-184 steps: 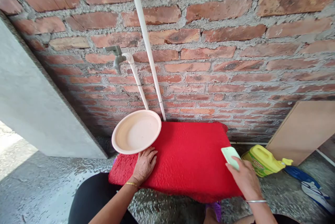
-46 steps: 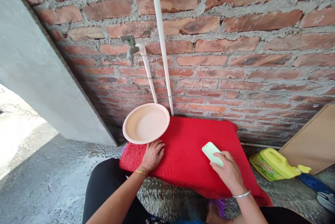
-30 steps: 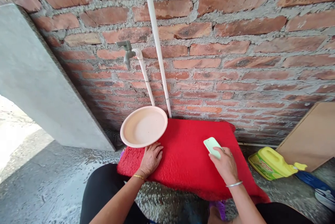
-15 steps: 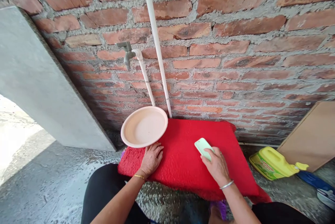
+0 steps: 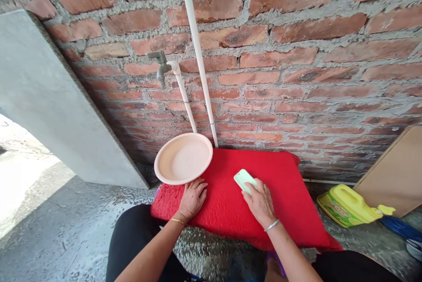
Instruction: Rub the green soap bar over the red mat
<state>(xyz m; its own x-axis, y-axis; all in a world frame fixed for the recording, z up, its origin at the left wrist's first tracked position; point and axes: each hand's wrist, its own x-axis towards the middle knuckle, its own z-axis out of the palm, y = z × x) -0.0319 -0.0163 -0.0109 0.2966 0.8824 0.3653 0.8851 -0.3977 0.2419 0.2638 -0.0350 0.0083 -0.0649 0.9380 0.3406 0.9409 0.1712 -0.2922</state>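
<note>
A wet red cloth (image 5: 227, 211) is spread over a low flat surface in front of me, its edges hanging down. My right hand (image 5: 260, 200) grips a pale green scrubbing brush (image 5: 244, 178) from above and presses it on the middle of the cloth. The brush's underside is hidden. My left hand (image 5: 193, 200) lies flat on the cloth's left part, fingers stretched out. Just beyond those fingertips a pale pink basin (image 5: 184, 159) sits on the cloth's far left corner, with no visible contents.
A grey tap (image 5: 160, 67) on a white pipe stands above the basin before the brick wall (image 5: 270, 58). At the left leans a grey slab (image 5: 66, 97). To the right are a yellow jug (image 5: 351, 205) and a tan board (image 5: 392, 172). The floor (image 5: 82, 229) looks wet.
My right hand has slid the scrubbing brush to the left and slightly away from me across the cloth. My left hand stays in place on the cloth.
</note>
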